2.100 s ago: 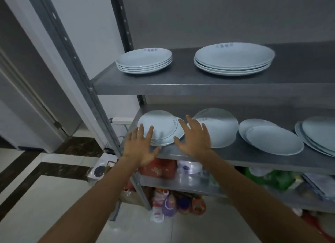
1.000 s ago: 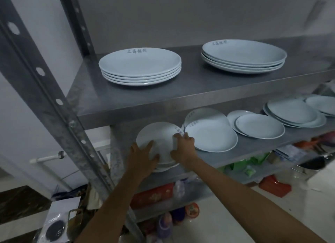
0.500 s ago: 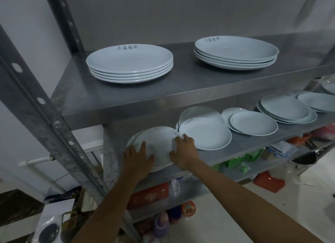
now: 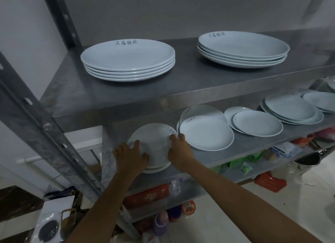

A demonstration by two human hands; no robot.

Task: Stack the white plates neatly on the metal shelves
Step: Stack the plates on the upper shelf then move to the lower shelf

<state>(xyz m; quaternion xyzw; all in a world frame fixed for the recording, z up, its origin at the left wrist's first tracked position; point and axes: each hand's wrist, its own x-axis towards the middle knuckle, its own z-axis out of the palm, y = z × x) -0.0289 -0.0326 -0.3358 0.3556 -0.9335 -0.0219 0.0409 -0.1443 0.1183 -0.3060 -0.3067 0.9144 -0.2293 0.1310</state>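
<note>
A small pile of white plates (image 4: 155,143) sits at the left end of the middle metal shelf (image 4: 243,148). My left hand (image 4: 129,156) grips its left rim and my right hand (image 4: 178,151) grips its right rim. To the right lie two overlapping white plates (image 4: 206,134), then another loose pair (image 4: 257,123), then a spread pile (image 4: 291,109). On the top shelf (image 4: 181,79) stand two neat stacks of white plates, one on the left (image 4: 127,59) and a larger one on the right (image 4: 243,49).
A slotted metal upright (image 4: 45,124) runs diagonally just left of my left hand. Below the middle shelf sit a red box (image 4: 146,195), bottles and green packets. A metal pot (image 4: 304,163) stands on the floor at right.
Both hands have gone from reaching toward the pile to holding its rims. The pile has slid a little toward the shelf's front edge, and my view has moved closer.
</note>
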